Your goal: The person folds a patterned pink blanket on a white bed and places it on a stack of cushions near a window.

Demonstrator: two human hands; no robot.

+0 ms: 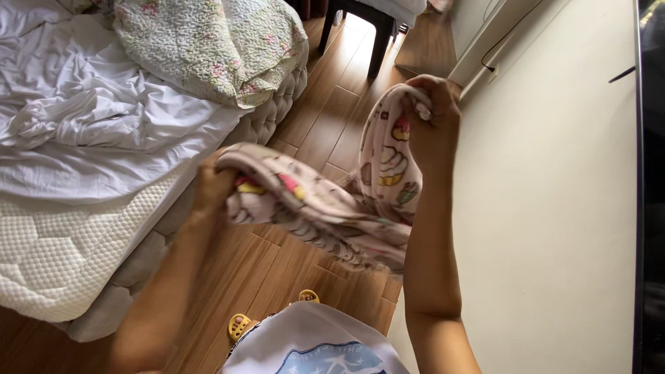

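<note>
Soft fleece blanket (325,208) (cupcake print), bunched between left hand (211,185), right hand (433,114) — limp folds.

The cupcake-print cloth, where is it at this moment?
In the head view the cupcake-print cloth hangs mid-frame above the wooden floor, held between the left hand and the raised right hand, right of the bed.

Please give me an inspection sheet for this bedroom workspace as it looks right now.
Surface: wooden floor; bed at left with bare mattress.
Job's things: patterned pink cloth, bunched, held off the floor.
Clutter: crumpled white sheet and floral quilt on the bed.
Grippers: left hand and right hand both grip the cloth.
Cables: black cable along the wall.
Surroundings: cream wall; dark furniture legs.
</note>
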